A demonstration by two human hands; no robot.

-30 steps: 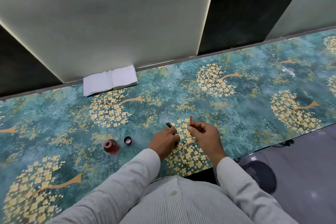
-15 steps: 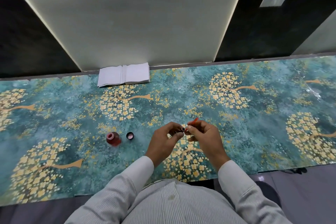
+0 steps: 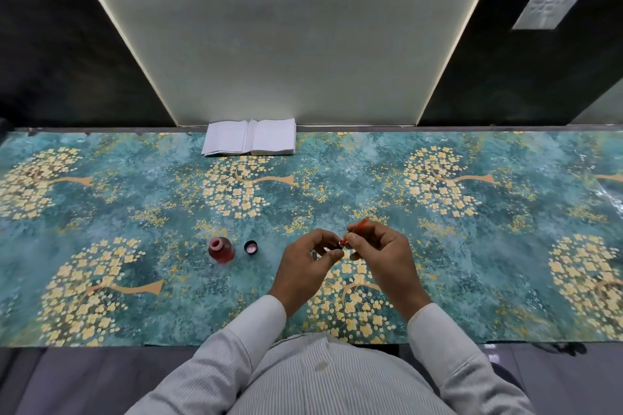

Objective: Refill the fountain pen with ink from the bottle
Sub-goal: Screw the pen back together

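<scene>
In the head view, no brand, label or legible writing can be made out: the ink bottle (image 3: 221, 250) carries no readable label at this size, and the pages of the open notebook (image 3: 249, 137) look blank or too faint to read.

The fountain pen is held in two parts above the table (image 3: 505, 246), between the two hands. A dark pen section (image 3: 337, 243) is pinched by the curled fingers and thumb of the left hand (image 3: 305, 271); most of it is hidden by the fingers. An orange-red part of the pen (image 3: 361, 222) is gripped by the curled fingers of the right hand (image 3: 381, 249), its far end protruding beyond the knuckles and its near tip pointing at the left fingertips. The two parts meet or nearly meet where the fingertips of both hands come together; whether they touch cannot be told.

The ink bottle, filled with red ink and uncapped, stands upright on the table to the left of the left hand, near it but apart. Its dark cap (image 3: 250, 247) lies just beside the bottle, between the bottle and the left hand, inner side up.

The notebook lies well beyond both hands, against the wall at the far edge of the table. Both wrists are covered by pale striped sleeves (image 3: 256, 323).
</scene>
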